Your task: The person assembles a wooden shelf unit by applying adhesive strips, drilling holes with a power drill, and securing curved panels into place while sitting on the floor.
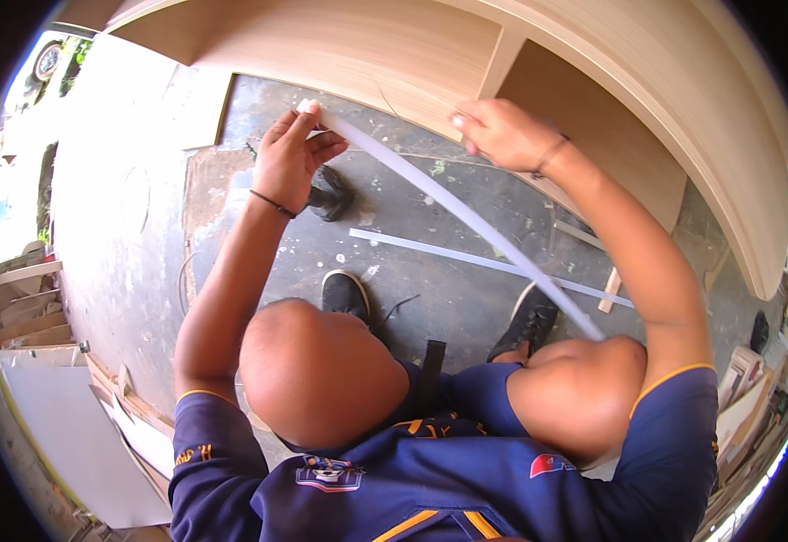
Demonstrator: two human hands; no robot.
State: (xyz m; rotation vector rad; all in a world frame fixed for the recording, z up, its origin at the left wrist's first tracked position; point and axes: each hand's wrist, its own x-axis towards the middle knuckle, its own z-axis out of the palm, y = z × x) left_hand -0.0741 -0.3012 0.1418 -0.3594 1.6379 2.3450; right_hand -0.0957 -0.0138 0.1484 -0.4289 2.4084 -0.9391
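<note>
My left hand [293, 158] pinches the upper end of a long white strip [448, 200] between thumb and fingers. From there the strip slants down to the right, and its far end reaches my right knee. My right hand [504, 134] is raised in front of the wooden cabinet, apart from the strip, with its fingers curled closed. What it holds, if anything, is too small to tell. A thin curved strand [383, 98] shows between the two hands. A second white strip [448, 247] lies on the floor, passing beneath the first.
A pale wood-grain cabinet [349, 45] lies along the far side, curving right. A black tool [329, 193], partly hidden, is on the grey floor [448, 316] beside my left wrist. Boards and offcuts [78, 425] are piled at left, more [742, 406] at right. My shoes flank the floor strip.
</note>
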